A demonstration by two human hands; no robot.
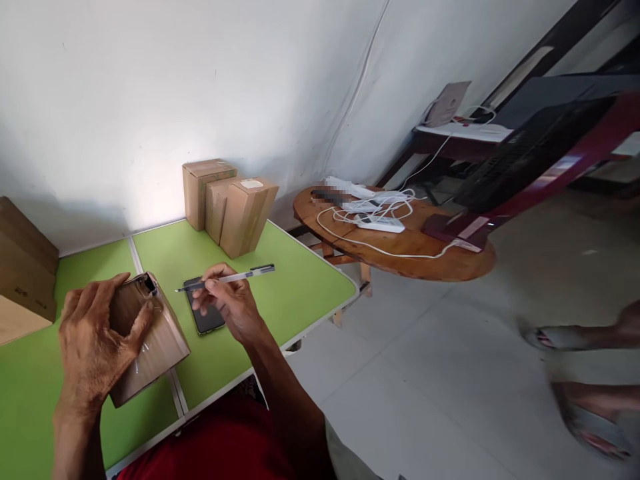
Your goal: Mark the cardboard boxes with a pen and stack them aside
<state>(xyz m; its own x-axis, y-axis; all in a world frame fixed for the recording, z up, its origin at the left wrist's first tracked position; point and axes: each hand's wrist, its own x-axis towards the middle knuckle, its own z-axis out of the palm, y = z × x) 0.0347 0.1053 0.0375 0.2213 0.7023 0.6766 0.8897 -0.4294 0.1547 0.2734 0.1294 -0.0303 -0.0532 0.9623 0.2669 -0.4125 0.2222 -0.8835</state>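
Observation:
My left hand (pixel 97 333) grips a brown cardboard box (pixel 163 343) on the green table, fingers over the far side and thumb on the near face. A dark torn hole shows at the box's upper corner, between thumb and fingers. In my right hand (pixel 230 300) a clear gel pen (pixel 250 273) is pinched, its tip pointing left toward the box but apart from it. The capped end of the pen points right. Under my right hand lies a black smartphone (pixel 209 321), partly covered by the fingers.
Several cardboard boxes (pixel 246 217) stand upright at the table's back, by the wall. A larger carton (pixel 25 267) is at the left edge. White power strips (pixel 383 222) and tangled cables lie on a round wooden table (pixel 435 263). Another person's feet (pixel 590 407) show at right.

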